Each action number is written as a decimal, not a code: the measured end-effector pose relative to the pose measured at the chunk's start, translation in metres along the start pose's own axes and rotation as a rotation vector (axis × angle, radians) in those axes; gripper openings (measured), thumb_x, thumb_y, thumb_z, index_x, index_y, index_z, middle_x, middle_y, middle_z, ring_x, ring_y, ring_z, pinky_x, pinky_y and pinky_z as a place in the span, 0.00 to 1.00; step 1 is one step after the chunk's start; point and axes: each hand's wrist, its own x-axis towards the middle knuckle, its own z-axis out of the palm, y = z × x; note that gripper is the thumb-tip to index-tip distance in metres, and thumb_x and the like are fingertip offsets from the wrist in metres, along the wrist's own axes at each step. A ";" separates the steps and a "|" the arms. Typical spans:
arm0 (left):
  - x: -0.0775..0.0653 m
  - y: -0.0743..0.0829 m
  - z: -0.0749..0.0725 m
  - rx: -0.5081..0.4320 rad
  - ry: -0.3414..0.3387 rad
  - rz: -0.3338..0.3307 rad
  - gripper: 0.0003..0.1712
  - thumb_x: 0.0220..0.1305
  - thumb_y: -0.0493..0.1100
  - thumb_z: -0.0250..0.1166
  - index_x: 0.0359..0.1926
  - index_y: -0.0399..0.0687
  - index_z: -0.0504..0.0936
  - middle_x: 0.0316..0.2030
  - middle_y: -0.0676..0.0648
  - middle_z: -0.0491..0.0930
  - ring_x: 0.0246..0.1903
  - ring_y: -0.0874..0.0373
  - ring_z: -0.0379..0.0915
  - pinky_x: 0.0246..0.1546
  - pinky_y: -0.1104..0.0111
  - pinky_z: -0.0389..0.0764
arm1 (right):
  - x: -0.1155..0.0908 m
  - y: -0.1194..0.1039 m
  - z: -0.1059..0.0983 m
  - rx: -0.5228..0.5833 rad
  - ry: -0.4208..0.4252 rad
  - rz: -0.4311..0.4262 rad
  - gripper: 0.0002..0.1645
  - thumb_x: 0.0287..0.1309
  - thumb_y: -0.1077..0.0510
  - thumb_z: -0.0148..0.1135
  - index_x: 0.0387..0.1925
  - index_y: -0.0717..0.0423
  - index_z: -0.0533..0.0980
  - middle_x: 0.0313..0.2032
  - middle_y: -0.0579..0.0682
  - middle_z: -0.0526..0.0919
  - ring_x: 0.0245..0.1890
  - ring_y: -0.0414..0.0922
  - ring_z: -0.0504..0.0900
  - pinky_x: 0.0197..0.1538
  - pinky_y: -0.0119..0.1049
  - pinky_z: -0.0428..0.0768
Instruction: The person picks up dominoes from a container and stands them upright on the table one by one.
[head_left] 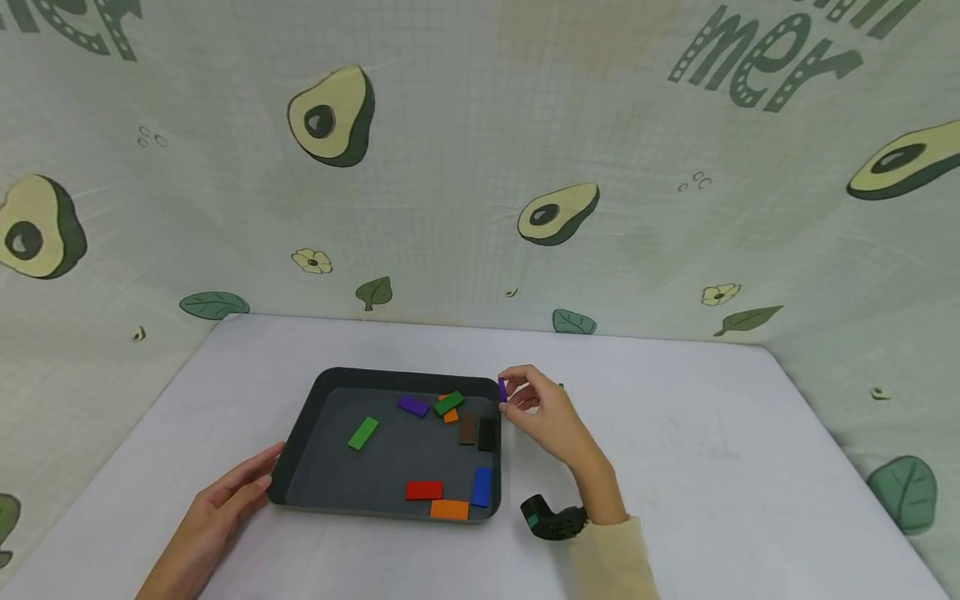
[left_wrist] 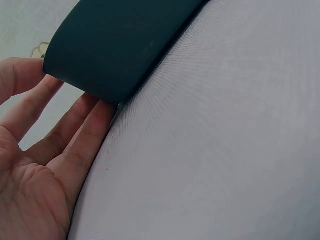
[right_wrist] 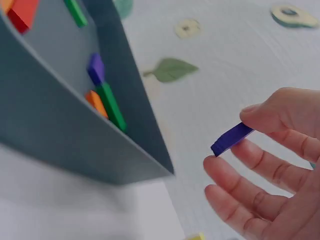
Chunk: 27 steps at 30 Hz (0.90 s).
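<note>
My right hand (head_left: 547,421) pinches a thin purple block (head_left: 502,390) between thumb and fingertips, just beyond the right rim of a dark grey tray (head_left: 337,475). In the right wrist view the purple block (right_wrist: 232,139) shows narrow edge forward, apart from the tray wall. My left hand (head_left: 225,504) holds the tray's near left corner; the left wrist view shows its fingers against the wall and lower edge. Inside the tray lie a red block (head_left: 423,490), a blue block (head_left: 482,486), a brown block (head_left: 467,430), a black block (head_left: 486,434) and another purple block (head_left: 413,406).
A green block (head_left: 449,403) lies across an orange block (head_left: 451,416) in the tray; another green block (head_left: 363,433) and another orange block (head_left: 450,509) lie apart. A black wrist device (head_left: 555,521) sits by the right forearm. Behind the white table (head_left: 712,467) hangs a patterned cloth (head_left: 450,167).
</note>
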 end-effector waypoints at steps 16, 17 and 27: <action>-0.002 0.002 0.000 -0.014 -0.017 0.022 0.31 0.70 0.47 0.52 0.69 0.43 0.58 0.56 0.74 0.67 0.53 0.86 0.62 0.46 0.85 0.73 | -0.009 0.017 -0.037 0.025 0.187 0.057 0.21 0.57 0.61 0.63 0.53 0.56 0.72 0.44 0.55 0.79 0.43 0.46 0.76 0.43 0.28 0.77; -0.002 0.002 0.000 -0.010 -0.017 0.019 0.31 0.70 0.47 0.52 0.69 0.44 0.58 0.56 0.74 0.67 0.53 0.86 0.62 0.46 0.85 0.72 | -0.009 0.018 -0.038 0.023 0.195 0.063 0.21 0.57 0.61 0.63 0.53 0.56 0.72 0.44 0.55 0.79 0.43 0.45 0.76 0.43 0.27 0.77; -0.002 0.003 0.000 -0.009 -0.017 0.000 0.32 0.69 0.48 0.53 0.70 0.44 0.57 0.56 0.74 0.67 0.53 0.86 0.62 0.47 0.86 0.72 | -0.012 0.029 -0.048 -0.002 0.260 0.094 0.23 0.57 0.61 0.62 0.55 0.55 0.72 0.47 0.55 0.78 0.43 0.41 0.75 0.44 0.24 0.74</action>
